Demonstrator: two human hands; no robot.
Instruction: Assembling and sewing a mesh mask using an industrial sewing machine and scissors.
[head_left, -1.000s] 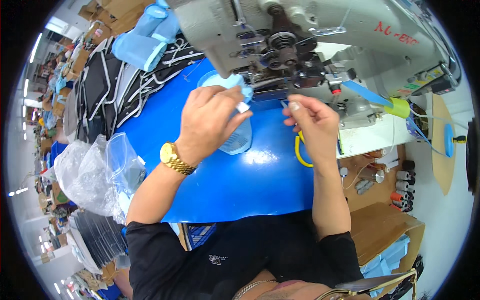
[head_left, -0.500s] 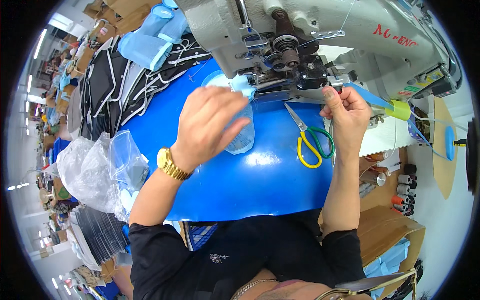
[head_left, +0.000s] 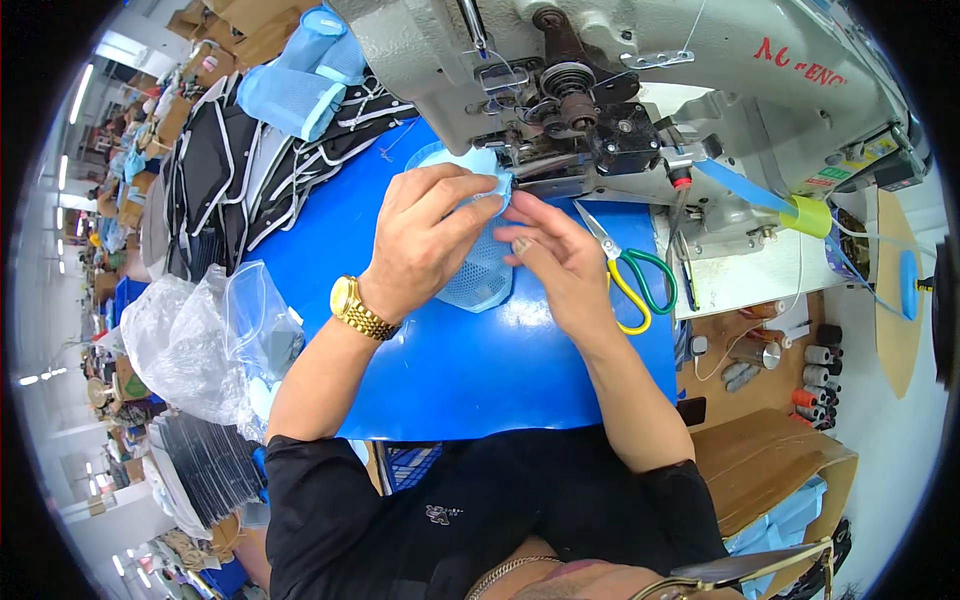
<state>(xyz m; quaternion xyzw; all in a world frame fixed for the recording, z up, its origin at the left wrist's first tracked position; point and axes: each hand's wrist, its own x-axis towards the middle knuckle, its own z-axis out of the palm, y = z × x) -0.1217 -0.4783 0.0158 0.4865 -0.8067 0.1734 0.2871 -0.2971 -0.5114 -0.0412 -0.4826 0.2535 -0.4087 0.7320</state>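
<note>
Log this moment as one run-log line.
left hand: pressing light-blue mesh piece | right hand: fingers on same piece at sewing machine | scissors: lying on blue table, right of hands

Sewing machine (head_left: 640,90) fills the upper frame; both hands (head_left: 430,240) (head_left: 555,255) meet on a mesh piece (head_left: 480,285) at centre, scissors (head_left: 630,275) just right, plastic bags (head_left: 195,340) at left.

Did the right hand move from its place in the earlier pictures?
Yes. The right hand has left the scissors and come leftward to the light blue mesh piece, beside the left hand at the sewing machine.
</note>
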